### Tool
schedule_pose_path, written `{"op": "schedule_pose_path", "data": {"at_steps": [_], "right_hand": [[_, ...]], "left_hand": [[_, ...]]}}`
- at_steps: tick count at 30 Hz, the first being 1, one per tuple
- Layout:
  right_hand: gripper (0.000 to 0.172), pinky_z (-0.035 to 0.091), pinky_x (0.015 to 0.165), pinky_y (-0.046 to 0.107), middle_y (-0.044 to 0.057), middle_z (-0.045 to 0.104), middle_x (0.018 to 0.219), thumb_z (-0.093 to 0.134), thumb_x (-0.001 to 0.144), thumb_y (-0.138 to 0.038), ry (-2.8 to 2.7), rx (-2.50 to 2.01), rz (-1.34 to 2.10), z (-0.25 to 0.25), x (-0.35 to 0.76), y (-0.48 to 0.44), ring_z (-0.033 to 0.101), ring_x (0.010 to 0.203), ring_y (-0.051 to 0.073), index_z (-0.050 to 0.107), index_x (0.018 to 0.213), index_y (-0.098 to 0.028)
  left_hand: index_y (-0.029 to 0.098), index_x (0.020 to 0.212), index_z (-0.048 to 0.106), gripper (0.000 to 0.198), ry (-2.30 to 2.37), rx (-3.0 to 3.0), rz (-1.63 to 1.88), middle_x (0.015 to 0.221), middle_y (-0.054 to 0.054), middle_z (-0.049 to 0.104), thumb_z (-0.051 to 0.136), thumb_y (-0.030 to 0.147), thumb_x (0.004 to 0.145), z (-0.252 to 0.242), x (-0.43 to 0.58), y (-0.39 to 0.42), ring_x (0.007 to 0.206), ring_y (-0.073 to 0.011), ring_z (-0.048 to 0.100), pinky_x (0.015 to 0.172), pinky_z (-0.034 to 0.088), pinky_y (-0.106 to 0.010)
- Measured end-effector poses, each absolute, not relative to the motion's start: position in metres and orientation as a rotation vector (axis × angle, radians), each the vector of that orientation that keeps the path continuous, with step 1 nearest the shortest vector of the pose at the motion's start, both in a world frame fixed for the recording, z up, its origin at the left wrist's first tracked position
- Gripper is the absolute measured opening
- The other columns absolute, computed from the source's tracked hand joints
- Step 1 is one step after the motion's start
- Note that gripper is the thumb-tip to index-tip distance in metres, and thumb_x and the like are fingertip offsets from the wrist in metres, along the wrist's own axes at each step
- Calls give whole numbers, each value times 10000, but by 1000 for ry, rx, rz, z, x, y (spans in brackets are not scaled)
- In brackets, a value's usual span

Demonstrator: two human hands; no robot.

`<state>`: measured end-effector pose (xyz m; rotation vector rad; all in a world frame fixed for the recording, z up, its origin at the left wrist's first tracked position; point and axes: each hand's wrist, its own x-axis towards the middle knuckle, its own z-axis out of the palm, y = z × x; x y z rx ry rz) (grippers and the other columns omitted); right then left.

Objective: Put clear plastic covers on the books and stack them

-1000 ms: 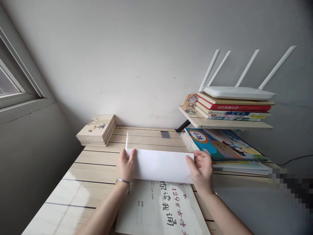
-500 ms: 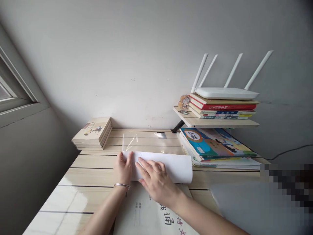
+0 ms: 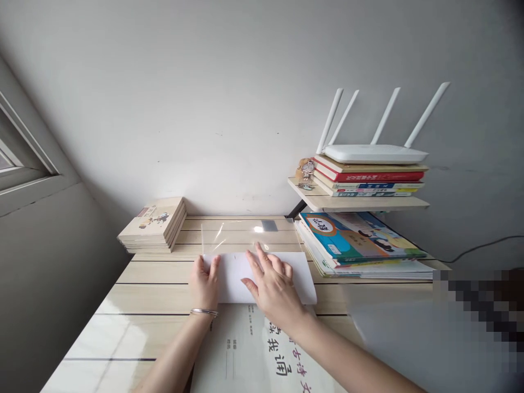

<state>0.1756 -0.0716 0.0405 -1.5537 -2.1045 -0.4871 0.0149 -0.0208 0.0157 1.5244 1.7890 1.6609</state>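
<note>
A booklet point(image 3: 239, 349) with printed Chinese characters lies in front of me, its writing turned sideways. Across its far part lies a white page point(image 3: 235, 286), folded over, with its right end slightly curled. Beyond the page spreads a clear plastic sheet point(image 3: 237, 234), shiny and see-through. My left hand point(image 3: 206, 281), a silver bangle at its wrist, pinches the page's left edge with the thumb on top. My right hand point(image 3: 272, 281) rests on the page, fingers stretched towards its far edge. Whether the page is joined to the booklet cannot be made out.
Stacked books point(image 3: 151, 224) stand at the back left. On the right, more books point(image 3: 352, 234) lie beneath a small shelf point(image 3: 360, 204) carrying books and a white router point(image 3: 374, 153). A translucent sheet point(image 3: 393, 338) lies at the front right; the wall closes off the back.
My right hand has slid right and away from me over the white page, its fingers reaching the far edge. The page lies flatter. My left hand keeps its place.
</note>
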Motion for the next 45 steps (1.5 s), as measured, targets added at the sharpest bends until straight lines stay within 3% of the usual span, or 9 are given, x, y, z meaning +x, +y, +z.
{"op": "schedule_pose_path", "data": {"at_steps": [6, 10, 14, 18, 21, 26, 31, 36, 45], "right_hand": [[457, 309, 793, 402, 121, 468, 1335, 369, 909, -382, -2022, -1658, -603, 45, 210, -71, 435, 1000, 270, 449, 1312, -182], [415, 323, 757, 397, 127, 549, 1140, 394, 901, -356, -1919, -1720, -669, 43, 234, -69, 441, 932, 264, 493, 1280, -218], [399, 362, 701, 407, 130, 492, 1058, 436, 874, -380, -1765, -1733, -660, 40, 251, -63, 448, 887, 276, 520, 1255, -294], [360, 380, 820, 464, 120, 427, 1232, 448, 872, -360, -1669, -1591, -378, 34, 263, -56, 471, 1014, 278, 553, 1211, -300], [385, 400, 876, 404, 98, 535, 1145, 450, 870, -359, -1592, -1373, 72, 24, 270, -50, 520, 998, 221, 527, 1232, -249], [438, 443, 642, 276, 42, 608, 865, 582, 772, -409, -1200, -1256, 601, 10, 273, -42, 541, 713, 152, 580, 1152, -193], [401, 379, 555, 243, -14, 565, 671, 675, 677, -410, -1050, -1167, 628, 10, 270, -40, 456, 586, 115, 639, 1002, -178], [301, 356, 540, 241, -29, 536, 638, 683, 682, -392, -1047, -1147, 557, 11, 270, -38, 447, 569, 115, 585, 882, -191], [482, 400, 555, 252, -46, 555, 593, 747, 598, -397, -904, -1084, 710, 12, 270, -39, 514, 563, 130, 490, 960, -208]], "left_hand": [[224, 595, 282, 388, 1748, 1512, 1660, 516, 87, 229, 525, 487, 746, 18, 16, -23, 453, -85, 240, 450, 231, -219], [220, 610, 297, 374, 1658, 1495, 1688, 548, 82, 238, 538, 472, 744, 16, 14, -23, 479, -85, 252, 465, 247, -211], [218, 611, 319, 357, 1578, 1456, 1688, 536, 86, 239, 549, 464, 731, 16, 12, -23, 468, -80, 251, 456, 241, -207], [211, 619, 364, 337, 1546, 1417, 1685, 521, 86, 280, 569, 458, 720, 15, 10, -22, 468, -79, 272, 459, 254, -204], [206, 642, 394, 319, 1512, 1407, 1680, 530, 83, 309, 582, 450, 724, 11, 8, -18, 481, -80, 291, 468, 264, -202], [199, 680, 420, 301, 1406, 1381, 1659, 573, 75, 351, 580, 443, 753, 5, 5, -15, 521, -81, 333, 499, 303, -191], [186, 804, 508, 296, 1271, 1274, 1585, 715, 31, 517, 617, 452, 732, 13, 3, -21, 635, -96, 463, 590, 384, -192], [174, 793, 536, 342, 1185, 1180, 1532, 713, 14, 543, 643, 485, 696, 20, 2, -24, 630, -105, 486, 599, 403, -203], [166, 761, 546, 345, 1198, 1161, 1553, 684, 6, 555, 647, 485, 680, 22, 4, -26, 598, -102, 488, 559, 406, -201]]}}
